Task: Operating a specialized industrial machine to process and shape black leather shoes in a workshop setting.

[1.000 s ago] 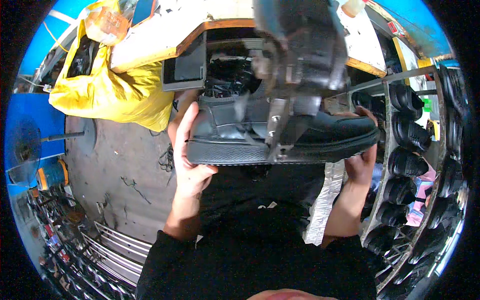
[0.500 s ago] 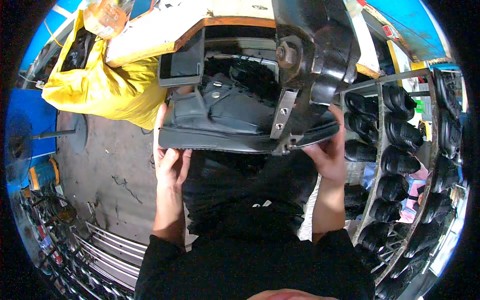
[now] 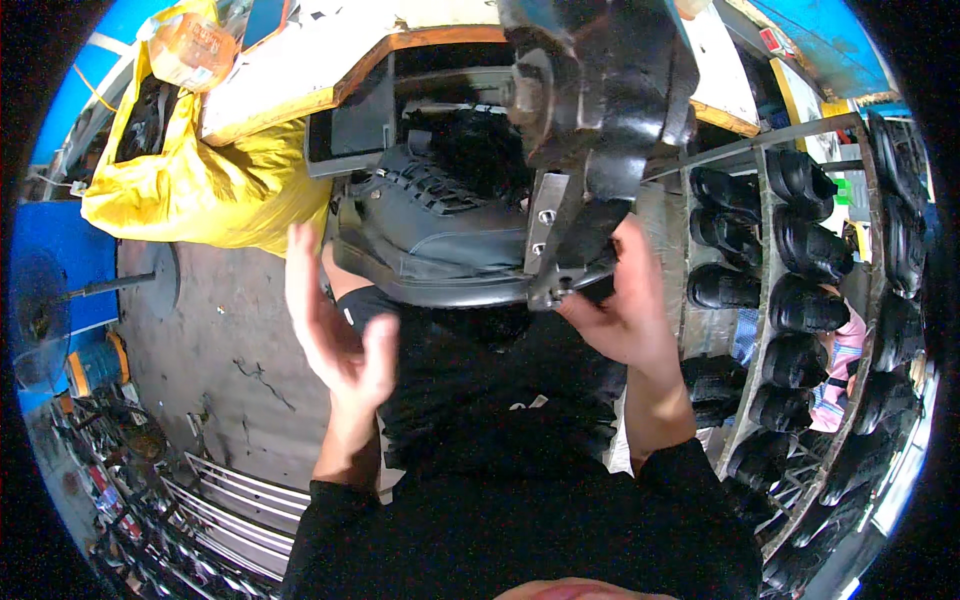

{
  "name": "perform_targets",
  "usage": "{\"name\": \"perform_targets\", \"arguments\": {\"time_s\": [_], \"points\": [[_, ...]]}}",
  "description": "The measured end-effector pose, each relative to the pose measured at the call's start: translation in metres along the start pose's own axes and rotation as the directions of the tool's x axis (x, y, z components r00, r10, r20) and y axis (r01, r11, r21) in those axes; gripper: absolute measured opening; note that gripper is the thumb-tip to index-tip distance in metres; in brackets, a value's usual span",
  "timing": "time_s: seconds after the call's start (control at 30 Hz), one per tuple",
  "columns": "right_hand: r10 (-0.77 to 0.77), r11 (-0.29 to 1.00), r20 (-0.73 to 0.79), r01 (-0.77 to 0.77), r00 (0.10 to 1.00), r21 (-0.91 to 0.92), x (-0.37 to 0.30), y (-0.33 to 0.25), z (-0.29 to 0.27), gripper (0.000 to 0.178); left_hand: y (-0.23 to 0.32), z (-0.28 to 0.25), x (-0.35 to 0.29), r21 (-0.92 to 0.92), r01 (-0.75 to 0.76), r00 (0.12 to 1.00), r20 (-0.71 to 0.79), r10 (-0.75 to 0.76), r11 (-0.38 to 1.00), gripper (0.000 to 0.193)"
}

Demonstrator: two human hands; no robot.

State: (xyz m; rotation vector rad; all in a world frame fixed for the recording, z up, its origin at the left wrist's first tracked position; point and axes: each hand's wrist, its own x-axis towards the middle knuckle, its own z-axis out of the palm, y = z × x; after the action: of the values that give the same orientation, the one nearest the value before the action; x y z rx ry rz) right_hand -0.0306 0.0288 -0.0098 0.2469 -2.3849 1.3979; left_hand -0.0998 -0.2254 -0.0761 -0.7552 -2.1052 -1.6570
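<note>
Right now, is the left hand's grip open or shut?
Open: the left hand, slightly blurred, has its thumb spread from its fingers, with nothing held between them, beside the black shoe.

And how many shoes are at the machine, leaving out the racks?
1: the black shoe, in the middle of the picture, partly covered by the dark machine arm. Others could be hidden behind it.

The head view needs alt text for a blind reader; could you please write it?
A black lace-up shoe is partly behind a dark metal machine, the person's right hand at the shoe's right end, the open left hand beside its left. A yellow plastic bag is at upper left, a metal rack of black shoes at right.
</note>
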Motion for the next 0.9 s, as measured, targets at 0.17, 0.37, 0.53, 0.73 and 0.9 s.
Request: {"name": "perform_targets", "arguments": {"time_s": [0.17,0.37,0.53,0.73,0.9], "points": [[0.07,0.989,0.09,-0.057,0.994,-0.135,0.004,-0.011,-0.003,0.066,0.054,0.021,0.064,0.114,-0.178,0.896,0.43,0.113,0.977,0.082],[0.008,0.968,0.064,0.009,0.998,-0.251,0.006,-0.026,-0.005,0.066,0.054,0.036,0.078,-0.11,0.107,0.8,0.6,-0.02,0.988,0.056],[-0.013,0.983,0.073,0.027,0.997,-0.182,0.0,0.001,0.004,0.071,0.039,0.031,0.059,-0.161,0.349,0.807,0.552,-0.209,0.923,0.05],[0.295,0.894,-0.006,-0.273,0.956,0.355,-0.067,0.094,0.044,0.112,0.054,0.054,0.075,-0.183,0.204,0.752,0.659,-0.034,0.962,0.055],[0.437,0.552,0.136,-0.384,0.889,0.74,-0.075,0.136,0.096,0.114,0.046,0.054,0.072,-0.249,0.215,0.78,0.625,-0.013,0.944,0.059]]}}
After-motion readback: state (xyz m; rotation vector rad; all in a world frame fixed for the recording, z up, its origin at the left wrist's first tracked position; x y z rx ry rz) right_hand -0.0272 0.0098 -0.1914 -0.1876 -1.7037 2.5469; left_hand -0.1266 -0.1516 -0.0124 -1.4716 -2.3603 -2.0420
